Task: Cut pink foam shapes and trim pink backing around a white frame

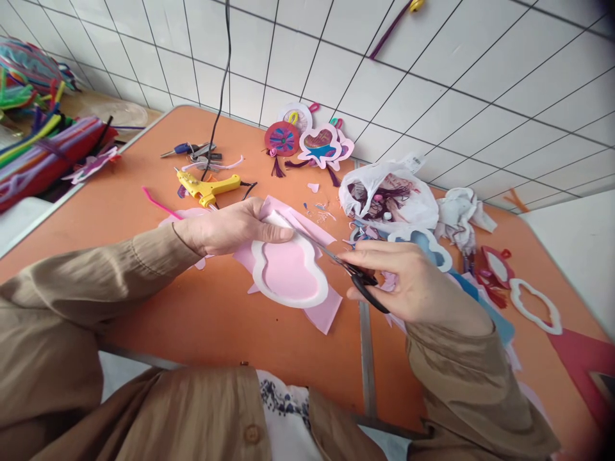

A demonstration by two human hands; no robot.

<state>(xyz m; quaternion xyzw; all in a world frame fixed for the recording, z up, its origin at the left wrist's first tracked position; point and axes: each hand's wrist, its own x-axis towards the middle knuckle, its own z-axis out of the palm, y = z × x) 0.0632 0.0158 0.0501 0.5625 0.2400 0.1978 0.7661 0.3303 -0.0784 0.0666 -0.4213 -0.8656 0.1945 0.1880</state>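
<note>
My left hand (240,227) pinches a pink felt sheet (324,314) together with the white cloud-shaped frame (288,296) that lies on it, thumb on top. Pink shows through the frame's opening, and the sheet sticks out past the white outline on several sides. Black-handled scissors (368,291) are gripped in my right hand (413,278). Their blades point up and left along the frame's upper right edge, touching or very near the pink sheet. Both hands are above the orange table (206,320); the blade tips are partly hidden by the sheet.
A yellow glue gun (206,187) with a black cord lies behind my left hand. Finished felt ornaments (317,141) lean near the tiled wall. A white plastic bag (389,192), a blue cloud piece (425,246) and a white frame (535,306) lie rightward. Pipe cleaners (52,160) sit far left.
</note>
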